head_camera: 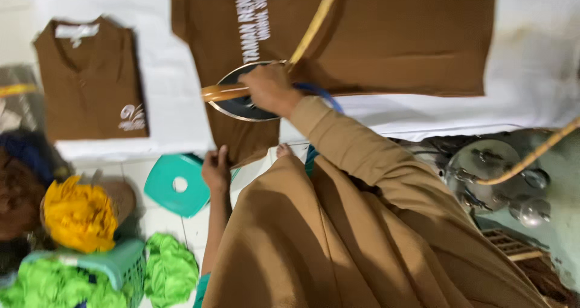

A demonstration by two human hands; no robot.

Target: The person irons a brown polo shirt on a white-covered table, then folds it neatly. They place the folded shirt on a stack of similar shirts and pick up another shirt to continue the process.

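Brown shirt (386, 36) flat, right hand (269, 89) gripping iron (241, 96), left hand (215, 169) pinching hem, green basket (121, 266) holding green cloth (54, 284).

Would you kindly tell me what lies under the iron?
The iron, held by the right hand, rests on a brown shirt spread over white cloth. The fabric directly beneath it is hidden.

Single view, head-mounted, looking steeply down and forward over the wearer's own brown-sleeved arms. Close range: the hands sit mid-frame, right hand (269, 90) just above centre, left hand (215, 170) just below. Upper half covers the white-covered tabletop (531, 60) with a spread brown shirt (386, 36). Lower left catches the floor and a teal basket (124, 266). No second view, so no overlap.
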